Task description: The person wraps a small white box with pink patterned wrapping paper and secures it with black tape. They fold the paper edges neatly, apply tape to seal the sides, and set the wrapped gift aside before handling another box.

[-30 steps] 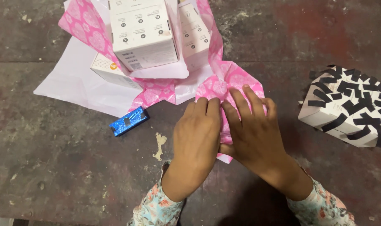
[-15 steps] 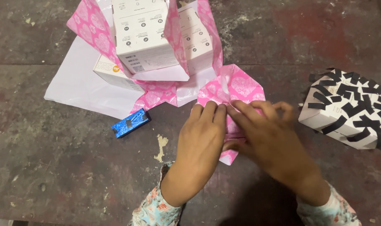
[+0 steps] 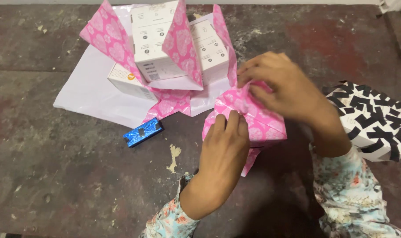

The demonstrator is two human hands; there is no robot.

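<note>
Parcel (image 3: 260, 123) in pink paper | I judge it light, crinkly | my left hand (image 3: 224, 147) flat, pressing it | right hand (image 3: 277, 86) fingers pinching top fold

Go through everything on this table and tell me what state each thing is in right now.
Pink-wrapped box: partly wrapped, far flap not folded down.
Left hand: flat, pressing the wrap on the near side.
Right hand: pinching the far flap.
White boxes: closed, standing on loose pink paper.
Black-and-white box: fully wrapped.
Blue tape dispenser: lying untouched.
</note>
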